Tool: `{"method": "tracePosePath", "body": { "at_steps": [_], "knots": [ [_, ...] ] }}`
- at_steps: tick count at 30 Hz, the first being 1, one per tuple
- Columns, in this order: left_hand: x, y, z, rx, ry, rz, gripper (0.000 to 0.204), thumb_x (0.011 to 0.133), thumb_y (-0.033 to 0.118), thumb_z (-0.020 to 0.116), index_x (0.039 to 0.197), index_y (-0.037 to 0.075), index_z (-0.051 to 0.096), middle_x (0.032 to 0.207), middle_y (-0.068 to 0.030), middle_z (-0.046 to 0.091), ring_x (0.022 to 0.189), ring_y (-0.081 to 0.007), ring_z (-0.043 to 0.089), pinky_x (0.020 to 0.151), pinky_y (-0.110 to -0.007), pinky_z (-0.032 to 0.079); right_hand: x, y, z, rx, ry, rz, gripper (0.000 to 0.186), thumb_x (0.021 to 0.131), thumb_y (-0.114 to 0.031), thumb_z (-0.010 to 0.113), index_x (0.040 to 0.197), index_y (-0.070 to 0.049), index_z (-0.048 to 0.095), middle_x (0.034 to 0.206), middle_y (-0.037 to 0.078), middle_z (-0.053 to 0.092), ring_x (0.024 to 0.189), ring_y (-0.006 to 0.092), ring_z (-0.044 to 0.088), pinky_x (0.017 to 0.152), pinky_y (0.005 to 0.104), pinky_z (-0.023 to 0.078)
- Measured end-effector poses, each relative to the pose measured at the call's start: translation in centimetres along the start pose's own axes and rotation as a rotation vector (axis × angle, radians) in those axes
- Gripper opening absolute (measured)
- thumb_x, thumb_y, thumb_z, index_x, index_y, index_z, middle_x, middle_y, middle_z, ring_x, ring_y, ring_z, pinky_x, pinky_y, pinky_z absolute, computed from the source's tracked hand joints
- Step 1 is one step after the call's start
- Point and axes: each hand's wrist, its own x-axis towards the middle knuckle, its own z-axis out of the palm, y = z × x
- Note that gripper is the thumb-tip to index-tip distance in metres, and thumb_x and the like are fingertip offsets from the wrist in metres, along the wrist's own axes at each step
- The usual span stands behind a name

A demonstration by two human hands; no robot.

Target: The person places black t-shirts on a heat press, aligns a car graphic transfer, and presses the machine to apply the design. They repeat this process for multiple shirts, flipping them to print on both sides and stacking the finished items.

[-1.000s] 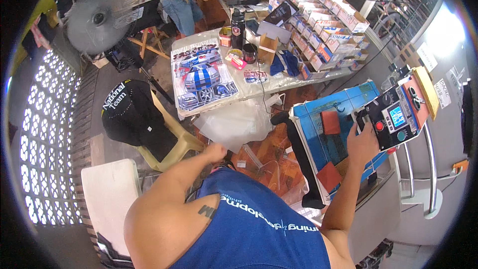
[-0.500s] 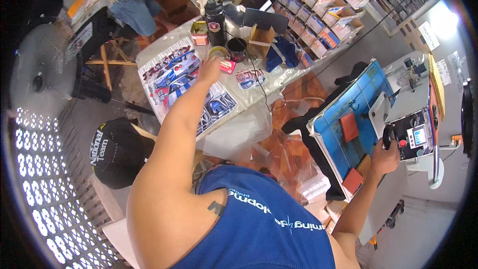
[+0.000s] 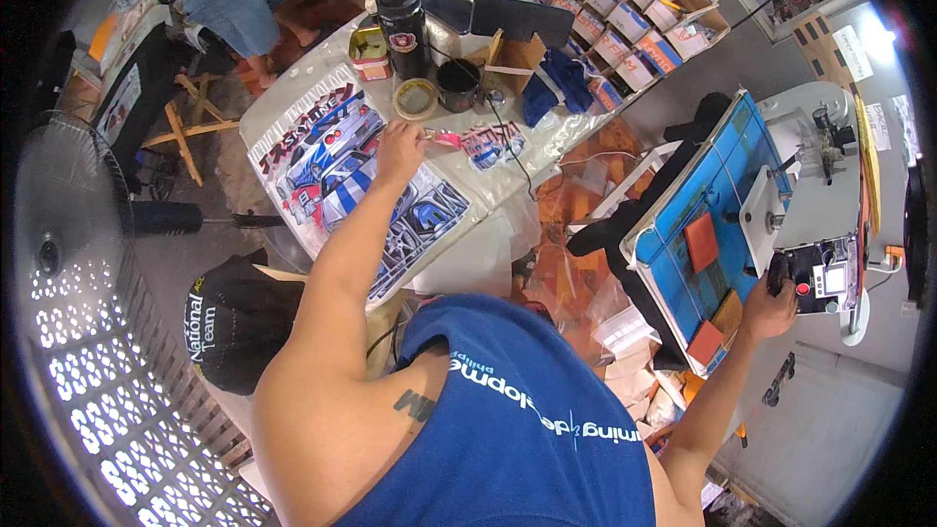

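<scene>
My left hand point(image 3: 398, 149) is over the table, its fingers closed at one end of a small pink-and-white packet point(image 3: 445, 140). Beneath that arm lie printed transfer sheets with blue-and-white car pictures point(image 3: 342, 190). Just beyond the fingers are a round shallow tin point(image 3: 416, 99) and a dark mug point(image 3: 458, 84). Out to the right, my right hand point(image 3: 770, 309) is wrapped around the black handle point(image 3: 778, 273) of a heat press. Next to that handle is the press's control box point(image 3: 828, 278). Reddish-brown pads point(image 3: 701, 241) lie on the blue bed point(image 3: 717, 185) of the press.
A black flask point(image 3: 402, 34), an open tin box point(image 3: 370, 52) and a cardboard box point(image 3: 514, 60) stand at the table's back. Stacked cartons point(image 3: 625, 20) rise beyond. A fan point(image 3: 68, 224) and black cap point(image 3: 234, 322) are at left; another person point(image 3: 220, 0) is far left.
My left hand has drawn slightly back toward me, off the round tin, with the pink packet now at its fingertips. My right hand stays on the press handle. The view has shifted.
</scene>
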Motion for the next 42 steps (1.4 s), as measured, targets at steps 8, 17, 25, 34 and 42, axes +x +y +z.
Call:
{"method": "tracePosePath", "body": {
  "at_steps": [8,17,25,34,42],
  "knots": [
    [-4.6,8.8,-3.7,-0.106,-0.043,-0.096,0.012,0.084,0.018,0.075,0.088,0.008,0.068,0.094,-0.0194,0.068,0.094,-0.0410,0.065,0.083,-0.051,0.053,-3.2,-15.5,-7.2,1.021,-0.079,0.084,0.017,0.090,-0.011,0.073,0.104,-0.001,0.069,0.098,0.012,0.068,0.094,0.0296,0.064,0.089,0.0428,0.050],
    [-11.4,22.1,-6.8,-0.256,-0.265,0.144,0.016,0.089,0.020,0.077,0.095,0.007,0.071,0.093,-0.0154,0.068,0.090,-0.0358,0.067,0.079,-0.045,0.054,-9.4,-28.7,-5.2,1.427,-1.230,-0.390,0.030,0.087,-0.021,0.080,0.112,-0.005,0.076,0.102,0.021,0.075,0.094,0.0380,0.074,0.082,0.0456,0.057],
    [-12.5,21.5,-9.2,-0.341,-0.265,0.110,0.030,0.088,0.011,0.075,0.117,0.006,0.071,0.104,-0.0127,0.073,0.098,-0.0333,0.069,0.088,-0.043,0.055,-9.6,-29.0,-6.1,1.594,-1.192,-0.532,0.023,0.085,-0.012,0.079,0.106,-0.005,0.077,0.096,0.020,0.075,0.089,0.0383,0.074,0.078,0.0452,0.058],
    [-12.5,22.2,-9.2,-0.249,-0.277,0.186,0.039,0.078,0.016,0.085,0.115,0.010,0.075,0.097,-0.0049,0.076,0.095,-0.0262,0.069,0.086,-0.042,0.053,-10.2,-28.4,-6.0,1.657,-1.156,-0.544,0.023,0.087,-0.014,0.079,0.107,-0.003,0.075,0.097,0.021,0.075,0.092,0.0395,0.074,0.079,0.0453,0.058],
    [-11.8,22.0,-8.8,-0.298,-0.334,0.226,0.035,0.080,0.018,0.084,0.114,0.012,0.075,0.093,-0.0007,0.076,0.094,-0.0237,0.069,0.089,-0.039,0.048,-10.0,-26.7,-6.0,1.596,-1.134,-0.446,0.022,0.085,-0.011,0.080,0.105,-0.002,0.076,0.096,0.021,0.074,0.088,0.0376,0.073,0.078,0.0434,0.057]
  ]
}}
